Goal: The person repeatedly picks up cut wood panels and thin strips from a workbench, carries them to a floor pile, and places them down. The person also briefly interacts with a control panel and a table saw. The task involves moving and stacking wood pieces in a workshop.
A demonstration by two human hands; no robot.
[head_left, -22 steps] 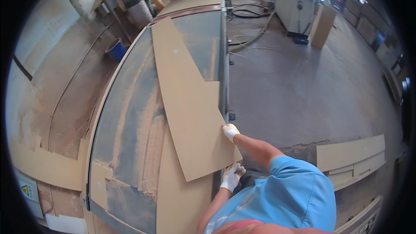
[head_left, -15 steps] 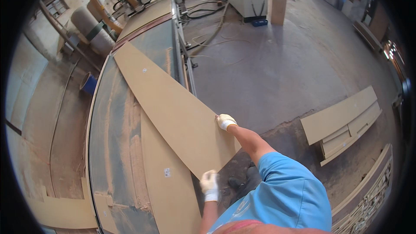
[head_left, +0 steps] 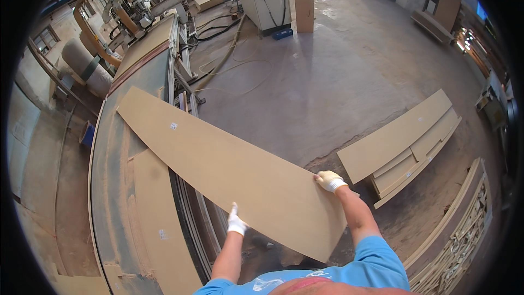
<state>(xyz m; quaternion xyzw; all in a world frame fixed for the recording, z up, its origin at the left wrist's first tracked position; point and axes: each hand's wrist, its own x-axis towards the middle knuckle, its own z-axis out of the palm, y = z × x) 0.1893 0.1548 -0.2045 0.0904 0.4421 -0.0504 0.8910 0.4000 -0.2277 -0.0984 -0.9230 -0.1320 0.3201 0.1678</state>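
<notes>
A long tan board (head_left: pixel 234 169) with a small white label slants across the view, lifted at its near end. Its far end rests over the dusty machine bed (head_left: pixel 103 169). My left hand (head_left: pixel 236 223), in a white work glove, holds the board's left edge, thumb showing by the edge and fingers hidden beneath. On the opposite edge, my gloved right hand (head_left: pixel 329 181) is closed round the board near its close end. Another tan board (head_left: pixel 155 213), also labelled, lies flat on the bed, partly covered by the held one.
Stacked tan boards (head_left: pixel 390 142) sit on the floor to the right. Nearer, a pile of thin wood strips (head_left: pixel 456 251) lies at the lower right. A grey control cabinet (head_left: pixel 259 0), an upright panel (head_left: pixel 303 4) and loose hoses (head_left: pixel 218 71) are farther back.
The board's near end has swung right, away from the bed. My left hand has moved from its near corner to its left edge. The view has turned right.
</notes>
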